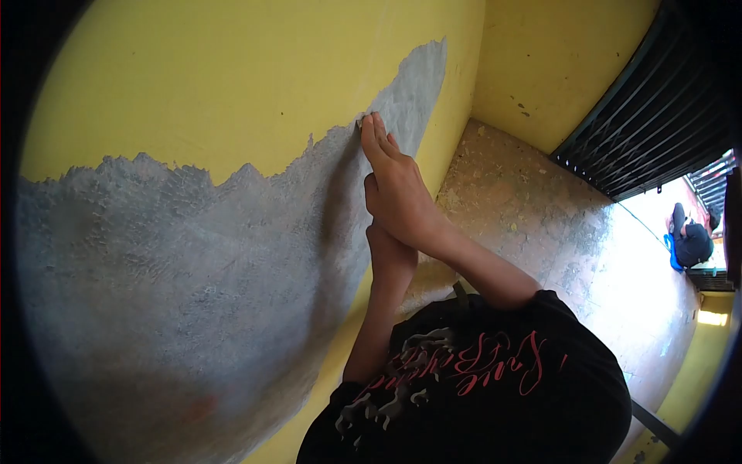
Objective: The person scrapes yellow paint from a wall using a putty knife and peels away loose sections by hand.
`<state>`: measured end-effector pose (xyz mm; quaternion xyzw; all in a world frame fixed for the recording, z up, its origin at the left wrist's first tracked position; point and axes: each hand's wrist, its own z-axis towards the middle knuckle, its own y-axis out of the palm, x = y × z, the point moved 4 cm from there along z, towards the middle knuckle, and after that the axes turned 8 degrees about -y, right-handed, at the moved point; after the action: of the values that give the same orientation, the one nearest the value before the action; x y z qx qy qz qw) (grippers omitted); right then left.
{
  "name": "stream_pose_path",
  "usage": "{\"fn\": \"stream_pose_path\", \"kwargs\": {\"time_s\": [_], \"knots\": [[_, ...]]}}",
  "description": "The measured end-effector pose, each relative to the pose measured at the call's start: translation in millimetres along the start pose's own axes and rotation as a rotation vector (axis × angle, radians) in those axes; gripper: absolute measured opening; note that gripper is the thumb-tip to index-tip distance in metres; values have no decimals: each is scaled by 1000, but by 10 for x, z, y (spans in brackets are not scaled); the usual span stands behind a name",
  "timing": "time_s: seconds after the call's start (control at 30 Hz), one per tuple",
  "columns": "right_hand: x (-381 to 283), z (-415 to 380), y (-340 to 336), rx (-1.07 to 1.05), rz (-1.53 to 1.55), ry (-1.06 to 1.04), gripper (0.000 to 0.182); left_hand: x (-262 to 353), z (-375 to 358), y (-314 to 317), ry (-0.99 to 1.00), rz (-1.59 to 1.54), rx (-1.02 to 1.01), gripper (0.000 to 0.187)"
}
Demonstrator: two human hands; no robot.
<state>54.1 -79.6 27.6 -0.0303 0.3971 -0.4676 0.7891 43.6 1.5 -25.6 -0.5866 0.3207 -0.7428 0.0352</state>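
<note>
My right hand [402, 189] is raised to the wall, back towards me, its fingers pressed together and pointing up along the ragged edge of the yellow paint [232, 85]. A small dark sliver shows at its fingertips, too little to name. Behind it, my left hand [392, 249] is mostly covered; the wrist crosses under the right one and its fingers are hidden. Below and left of the hands spreads a rough grey bare patch [193, 255] of wall, bordered by the jagged paint edge.
A worn, stained floor [525, 193] lies to the right. Beyond it stands a dark folding metal gate [657, 100]. A person in dark clothes [694, 243] sits in the bright opening near something blue [674, 254]. My black printed shirt [495, 387] fills the bottom.
</note>
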Motion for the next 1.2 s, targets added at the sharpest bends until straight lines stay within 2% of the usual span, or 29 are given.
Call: {"fn": "stream_pose_path", "kwargs": {"time_s": [0.03, 0.1, 0.13, 0.17, 0.2, 0.23, 0.27, 0.3, 0.37, 0.43, 0.53, 0.63, 0.73, 0.83, 0.9, 1.03, 1.1, 1.13, 1.2], "knots": [[34, 45, 13, 32, -16, 8, 67, 23, 70, -30, 3, 1, 1, 28], [78, 73, 12, 44, -25, 32, 67, 46, 265, -66, -96, 47, -153, 29], [96, 166, -39, 66, -25, 41, 67, 120, 360, -61, -198, -25, -259, 32], [104, 248, -89, 94, -26, 41, 67, 86, 315, -9, -191, -28, -255, 32], [96, 205, -108, 102, -30, 30, 67, 34, 229, 52, -83, -13, -134, 33], [84, 80, -82, 28, -31, -2, 67, 4, 143, 93, 28, 2, -14, 34], [75, -4, -52, -48, -32, -26, 67, -33, 44, 117, 30, -1, 0, 35], [75, -20, -55, -42, -33, -22, 67, -56, 38, 113, 33, 3, -5, 35], [52, -98, -42, -62, 71, -1, 67, -196, -17, 93, -184, -165, -63, 38], [63, -122, -72, -40, 84, -6, 65, -201, -9, 85, -136, -202, -82, 41], [4, -272, -42, -48, 176, 91, 62, -265, 12, 82, -76, -194, 19, 45], [-31, -327, 1, -33, 142, 90, 60, -281, 60, 103, -51, -343, -67, 46], [-5, -215, -7, -21, 69, 27, 62, -79, 128, -5, 13, -187, 21, 44], [-12, -142, -86, 10, -48, 0, 60, -25, 129, 51, -19, -66, -39, 46], [-38, -176, -113, -69, -100, -30, 61, -99, 87, 102, -80, -51, -83, 51], [30, 31, -170, 2, -127, -19, 62, -123, 294, 130, -32, 49, -216, 54], [22, -17, -175, -74, -273, -86, 63, -27, 227, 176, 51, -209, -93, 51], [50, -75, -174, -66, -275, -84, 63, -56, 169, 245, 57, -206, -98, 51], [84, -200, -119, -175, -245, -110, 62, -152, 51, 311, 99, -156, 28, 47]]}}
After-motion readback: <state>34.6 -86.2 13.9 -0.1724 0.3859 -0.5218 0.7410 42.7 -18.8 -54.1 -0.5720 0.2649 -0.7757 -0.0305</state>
